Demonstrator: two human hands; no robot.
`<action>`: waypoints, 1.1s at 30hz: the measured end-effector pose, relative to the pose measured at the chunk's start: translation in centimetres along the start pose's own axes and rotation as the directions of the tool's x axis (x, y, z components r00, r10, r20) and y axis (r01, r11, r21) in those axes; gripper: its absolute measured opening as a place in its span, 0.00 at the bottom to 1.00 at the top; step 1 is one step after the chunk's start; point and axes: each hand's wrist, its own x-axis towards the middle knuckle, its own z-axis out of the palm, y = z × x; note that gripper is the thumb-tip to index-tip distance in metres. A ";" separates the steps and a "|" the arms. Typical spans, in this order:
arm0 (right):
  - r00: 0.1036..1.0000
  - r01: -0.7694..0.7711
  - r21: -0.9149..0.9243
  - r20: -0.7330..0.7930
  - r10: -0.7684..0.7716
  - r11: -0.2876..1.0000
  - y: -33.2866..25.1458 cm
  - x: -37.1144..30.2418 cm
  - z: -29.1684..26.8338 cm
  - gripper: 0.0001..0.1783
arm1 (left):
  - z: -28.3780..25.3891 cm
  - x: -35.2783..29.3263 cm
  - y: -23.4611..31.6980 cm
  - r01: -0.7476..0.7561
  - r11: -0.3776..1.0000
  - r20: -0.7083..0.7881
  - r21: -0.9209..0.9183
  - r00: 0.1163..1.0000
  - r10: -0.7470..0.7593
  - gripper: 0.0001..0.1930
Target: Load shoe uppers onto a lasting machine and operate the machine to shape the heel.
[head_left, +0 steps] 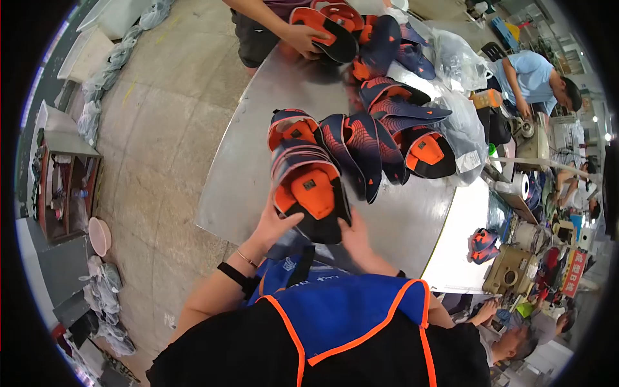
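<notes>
At the near edge of the metal table, my left hand [277, 221] and my right hand [354, 237] grip a stack of nested shoe uppers [313, 192] from both sides. The front upper shows an orange lining, a small dark label and a black lower edge. My left thumb lies against its left side and my right fingers close on its right; some fingertips are hidden. Another orange-lined upper [298, 131] stands just behind the stack. Navy uppers with orange patterning [351, 148] lean together to its right, beside a black-and-orange one [427, 152].
Across the table [235, 155], another person's hand [304, 40] holds a shoe upper. Clear plastic bags [461, 122] line the right side. A sewing machine [512, 271] and seated workers are further right. A pink basin [99, 236] stands on the floor at left.
</notes>
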 end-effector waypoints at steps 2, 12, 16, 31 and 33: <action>1.000 0.018 -0.097 -0.009 -0.019 0.995 -1.9 0.3 1.6 0.26 | 0.8 0.4 1.1 -0.097 0.992 0.041 0.080 0.995 0.094 0.41; 0.863 0.218 -0.298 -0.386 -0.326 0.929 -6.0 12.1 -9.9 0.40 | -5.2 8.2 2.7 -0.076 0.996 -0.325 -0.046 0.944 0.057 0.05; 0.965 0.116 -0.596 -0.121 -0.232 0.795 -6.5 12.8 -8.3 0.60 | -4.6 12.2 4.4 -0.105 0.984 -0.309 0.145 0.940 0.146 0.13; 0.994 0.105 -0.299 0.013 -0.106 0.948 -0.4 16.0 -9.2 0.48 | 0.5 21.8 4.8 0.343 0.884 0.173 -0.316 0.938 -0.302 0.19; 0.992 0.123 -0.247 0.021 -0.121 0.961 0.3 16.3 -9.6 0.47 | 1.1 21.4 4.0 0.338 0.805 0.238 -0.488 0.939 -0.250 0.18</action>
